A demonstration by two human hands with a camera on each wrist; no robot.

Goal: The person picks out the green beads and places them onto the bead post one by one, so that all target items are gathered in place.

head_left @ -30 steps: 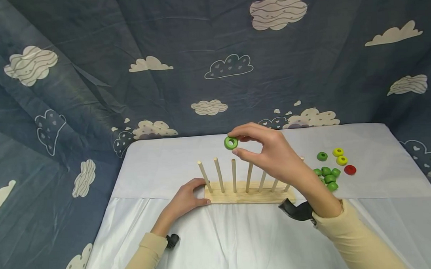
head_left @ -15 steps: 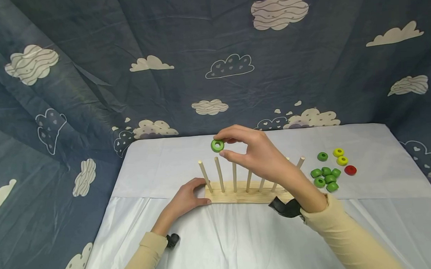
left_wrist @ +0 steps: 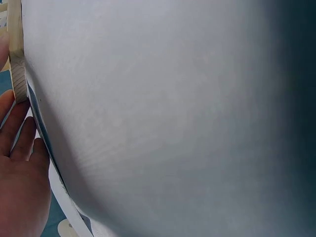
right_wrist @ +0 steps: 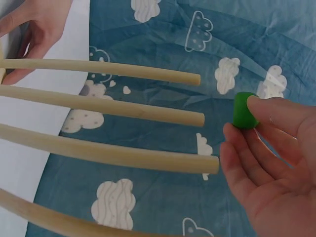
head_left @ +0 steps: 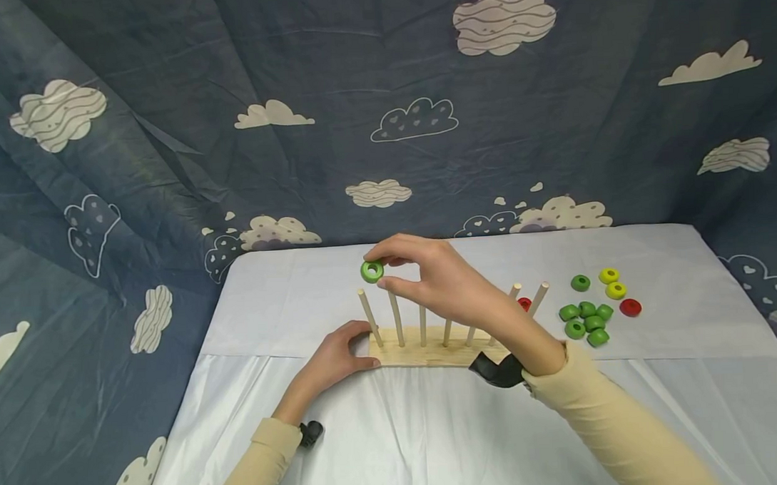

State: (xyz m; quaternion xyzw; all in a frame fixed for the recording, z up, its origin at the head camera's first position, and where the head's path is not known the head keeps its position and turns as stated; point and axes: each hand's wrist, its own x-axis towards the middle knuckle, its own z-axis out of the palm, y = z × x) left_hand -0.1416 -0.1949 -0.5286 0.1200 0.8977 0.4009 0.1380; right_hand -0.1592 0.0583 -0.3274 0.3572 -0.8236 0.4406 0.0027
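In the head view, the right hand (head_left: 437, 278) pinches a green ring bead (head_left: 366, 276) between thumb and fingertips, high over the left end of the wooden peg rack (head_left: 424, 355) and well apart from the left hand (head_left: 332, 356), which grips that end of the rack with thumb in front and fingers behind. In the left wrist view, the left hand's fingers reach the rack's end grain, thumb partly cut off. In the right wrist view, the bead sits in the right hand's pinch, just beyond the peg tips (right_wrist: 197, 119) and touching none.
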